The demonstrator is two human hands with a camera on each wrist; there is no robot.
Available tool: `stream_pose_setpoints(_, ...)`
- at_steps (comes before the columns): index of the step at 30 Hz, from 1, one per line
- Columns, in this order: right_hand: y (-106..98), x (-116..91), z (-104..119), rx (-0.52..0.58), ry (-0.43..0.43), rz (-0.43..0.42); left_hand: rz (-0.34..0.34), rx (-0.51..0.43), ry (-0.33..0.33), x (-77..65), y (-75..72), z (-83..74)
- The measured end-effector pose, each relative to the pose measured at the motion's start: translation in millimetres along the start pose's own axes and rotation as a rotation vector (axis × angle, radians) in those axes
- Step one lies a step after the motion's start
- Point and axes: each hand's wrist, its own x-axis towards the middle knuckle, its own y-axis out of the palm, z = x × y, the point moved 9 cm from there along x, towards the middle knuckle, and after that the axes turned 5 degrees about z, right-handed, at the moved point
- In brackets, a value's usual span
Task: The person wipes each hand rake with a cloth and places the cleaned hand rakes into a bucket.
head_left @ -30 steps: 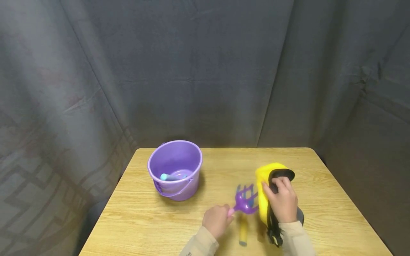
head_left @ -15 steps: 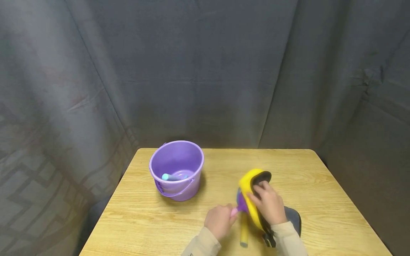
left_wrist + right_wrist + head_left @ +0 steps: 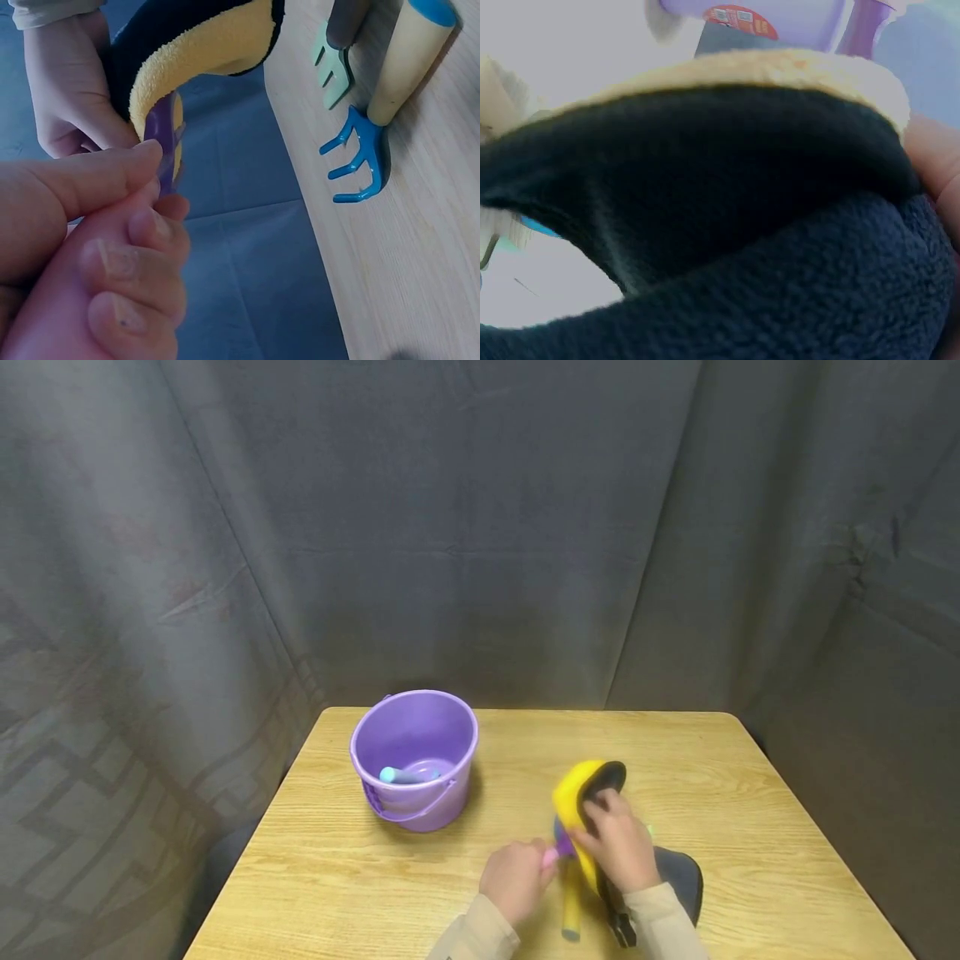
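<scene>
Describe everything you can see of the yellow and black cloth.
The yellow and black cloth looks soft, with a fuzzy yellow face and a dark, fleecy-looking reverse. It is bent into a curve, its far end showing the dark side. The right hand holds it over the table, with fingers against the dark side. Its yellow face lies against the purple fork in the left hand. Whether its lower end touches the table is hidden.
</scene>
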Motion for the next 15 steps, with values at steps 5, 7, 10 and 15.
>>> stream_pose_setpoints(5,1.0,-0.3,-1.1,-0.008,0.045,0.002,-0.016,0.023,0.012,-1.2,-3.2,-4.5)
stream_pose_setpoints(7,1.3,-0.2,-2.4,-0.002,0.064,0.002,-0.028,0.036,0.021,-1.6,-4.6,-6.0)
stream_pose_setpoints(10,2.2,0.1,-5.1,0.01,0.095,0.001,-0.047,0.046,0.036,-2.2,-5.9,-7.7)
stream_pose_setpoints(15,2.4,-0.2,-7.5,0.002,0.122,-0.028,-0.046,0.063,0.049,-2.8,-4.2,-10.6)
